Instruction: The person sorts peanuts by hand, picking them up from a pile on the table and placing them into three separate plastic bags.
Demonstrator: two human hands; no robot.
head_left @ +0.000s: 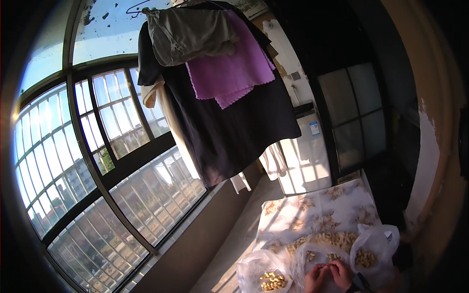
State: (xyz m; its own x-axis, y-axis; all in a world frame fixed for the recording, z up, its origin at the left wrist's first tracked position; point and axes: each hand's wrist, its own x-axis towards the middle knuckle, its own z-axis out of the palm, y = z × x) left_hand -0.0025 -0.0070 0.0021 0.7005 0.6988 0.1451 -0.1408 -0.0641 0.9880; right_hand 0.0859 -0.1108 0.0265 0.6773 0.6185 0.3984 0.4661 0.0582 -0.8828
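My left hand and my right hand meet at the fingertips above the middle plastic bag. Both are closed in a pinch; whatever lies between the fingers is too small to make out. What look like unshelled peanuts form a long heap just beyond that bag. On the left, a second clear bag holds sunlit peanuts. To the right of my hands stands another bag, with more peanuts inside.
The bags and heap rest on a table with a pale patterned cover. Beyond it stands a white appliance. A dark garment, a purple cloth and a grey garment hang overhead. A barred window is at left.
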